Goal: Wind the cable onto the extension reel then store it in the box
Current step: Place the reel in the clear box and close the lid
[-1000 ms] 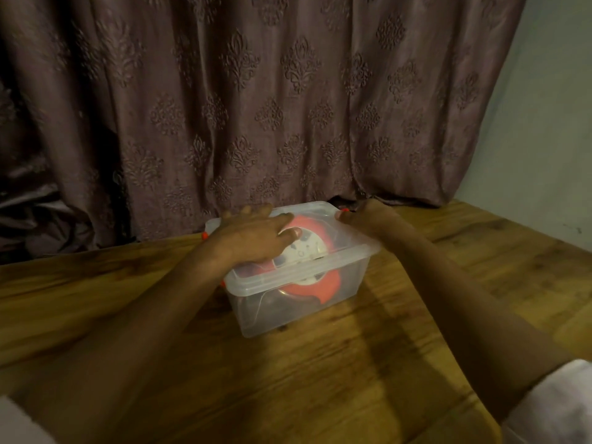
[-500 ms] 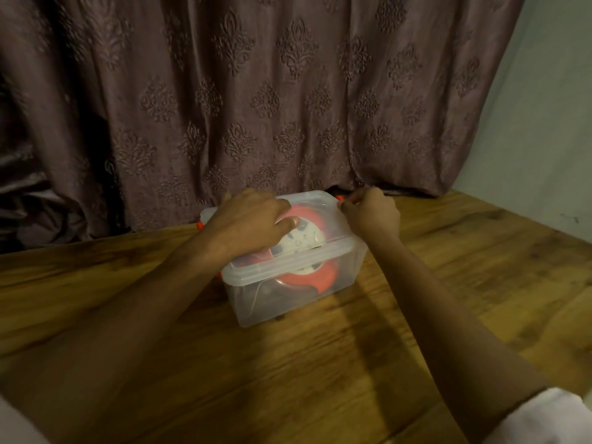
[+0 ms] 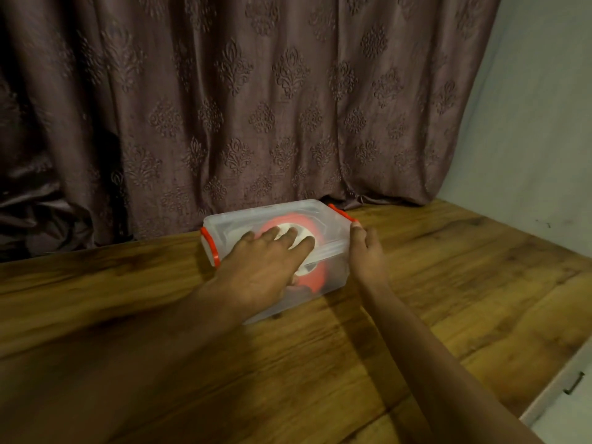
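- Two hands meet at the box (image 3: pixel 333 267), which we see lying with its long axis running left to right on the table (image 3: pixel 448 283).
- Our left hand (image 3: pixel 266 264) presses flat on the lid (image 3: pixel 230 224), fingers straight.
- Our right hand (image 3: pixel 365 251) touches the box's right end below the red latch (image 3: pixel 341 213), fingers relaxed, gripping nothing.
- Inside, under the closed lid, sits the reel (image 3: pixel 315 275); we judge the right latch the nearer job.

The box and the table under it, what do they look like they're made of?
The box looks like clear, slightly frosted plastic: the orange reel shows through its wall. The table looks like wood or a wood-look laminate, with grain and a low sheen; which one, I cannot tell.
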